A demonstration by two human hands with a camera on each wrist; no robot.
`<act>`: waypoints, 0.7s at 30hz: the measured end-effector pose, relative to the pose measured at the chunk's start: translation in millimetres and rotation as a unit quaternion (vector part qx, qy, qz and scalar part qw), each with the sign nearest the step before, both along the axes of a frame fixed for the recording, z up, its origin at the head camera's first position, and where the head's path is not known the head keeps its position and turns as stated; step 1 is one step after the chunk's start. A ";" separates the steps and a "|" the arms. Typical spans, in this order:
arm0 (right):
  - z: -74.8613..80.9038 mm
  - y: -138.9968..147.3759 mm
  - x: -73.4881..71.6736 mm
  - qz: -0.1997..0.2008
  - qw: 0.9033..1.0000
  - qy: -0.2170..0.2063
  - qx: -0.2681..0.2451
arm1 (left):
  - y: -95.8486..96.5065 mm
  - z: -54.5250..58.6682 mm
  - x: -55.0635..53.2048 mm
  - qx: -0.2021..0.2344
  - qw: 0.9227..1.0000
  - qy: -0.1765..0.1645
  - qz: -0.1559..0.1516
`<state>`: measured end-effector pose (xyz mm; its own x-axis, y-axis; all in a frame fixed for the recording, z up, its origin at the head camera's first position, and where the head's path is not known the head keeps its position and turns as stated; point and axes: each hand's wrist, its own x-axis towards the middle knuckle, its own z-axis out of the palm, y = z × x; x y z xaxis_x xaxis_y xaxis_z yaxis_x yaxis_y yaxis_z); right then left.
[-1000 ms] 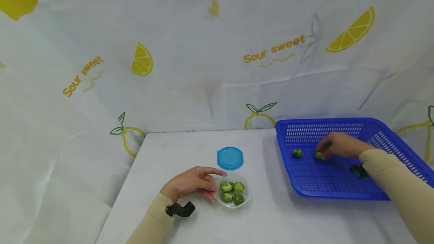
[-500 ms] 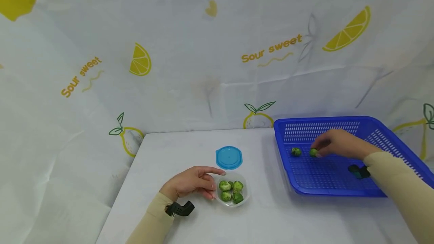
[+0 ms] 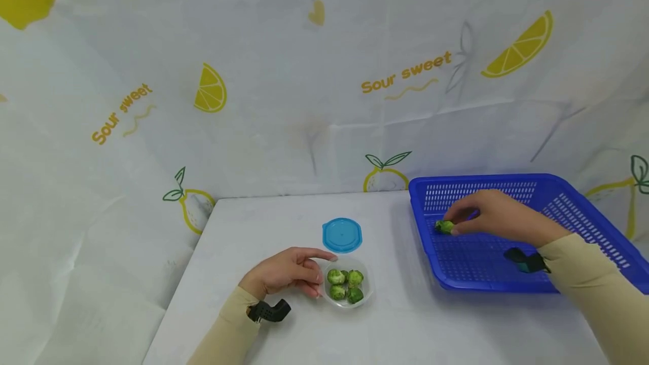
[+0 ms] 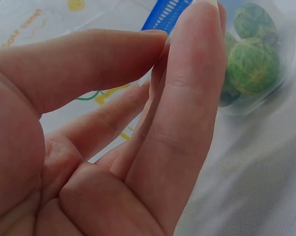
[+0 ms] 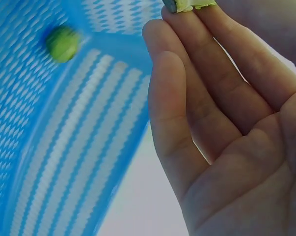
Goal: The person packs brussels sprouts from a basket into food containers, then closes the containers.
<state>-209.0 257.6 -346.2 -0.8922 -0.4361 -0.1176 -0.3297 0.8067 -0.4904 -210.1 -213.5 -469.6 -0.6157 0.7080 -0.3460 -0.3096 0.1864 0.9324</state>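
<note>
My right hand (image 3: 487, 216) reaches into a blue basket (image 3: 512, 285) and pinches a Brussels sprout (image 5: 187, 6) at its fingertips, only partly visible in the right wrist view. Another Brussels sprout (image 5: 63, 43) lies on the basket floor; in the head view, my fingertips overlap the sprout (image 3: 443, 226) near the basket's left side. My left hand (image 3: 289, 271) holds the left edge of a small clear plastic container (image 3: 369, 292), its index finger along the far rim. Several Brussels sprouts (image 4: 253, 66) sit inside this container.
A blue lid (image 3: 342, 235) lies flat on the white table (image 3: 274, 221), just behind the container. The basket's raised walls stand at the right. Behind the table hangs a white cloth (image 3: 284, 128) printed with lemons.
My right hand has moved left inside the basket with the pinched sprout, up to the other sprout. The left hand and container have stayed in place.
</note>
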 end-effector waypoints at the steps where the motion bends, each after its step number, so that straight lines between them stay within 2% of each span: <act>1: 2.3 -6.0 0.6 0.004 1.000 0.002 -0.004 | -0.6 -0.1 0.0 -0.002 1.000 0.001 0.001; 8: 8.9 -53.0 3.6 0.011 0.999 -0.003 -0.033 | -2.2 0.7 -2.0 -0.003 1.000 0.010 -0.007; 12: 7.5 -81.1 3.9 0.030 0.998 -0.013 -0.051 | -2.2 2.1 -2.4 -0.007 1.000 0.012 -0.006; 21: -8.9 -132.0 3.4 0.074 0.994 -0.032 -0.078 | -2.6 1.6 -1.7 -0.013 1.000 0.008 0.000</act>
